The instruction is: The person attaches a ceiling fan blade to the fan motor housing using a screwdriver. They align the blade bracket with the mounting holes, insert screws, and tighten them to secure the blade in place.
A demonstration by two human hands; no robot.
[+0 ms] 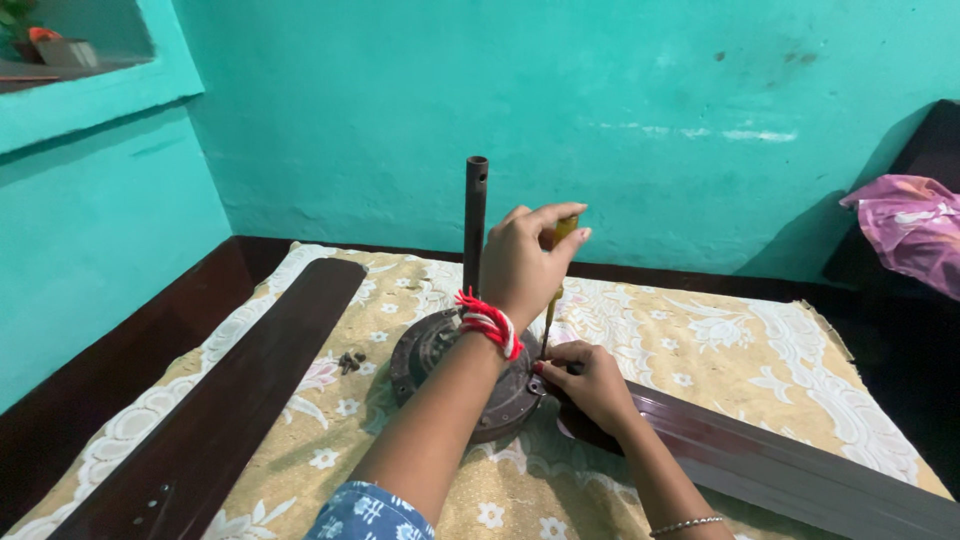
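As held, screwdriver (551, 300) upright, tip down

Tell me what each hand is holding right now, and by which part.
The left hand has its grip on the yellow handle of the screwdriver, held upright. The right hand presses on the dark fan blade at its end by the fan motor.

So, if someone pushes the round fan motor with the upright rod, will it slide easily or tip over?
The motor looks like thick metal, so probably heavy for its size. Its wide, low base should resist tipping, though the tall rod gives leverage. It sits on a cloth, which may bunch instead of letting it slide.
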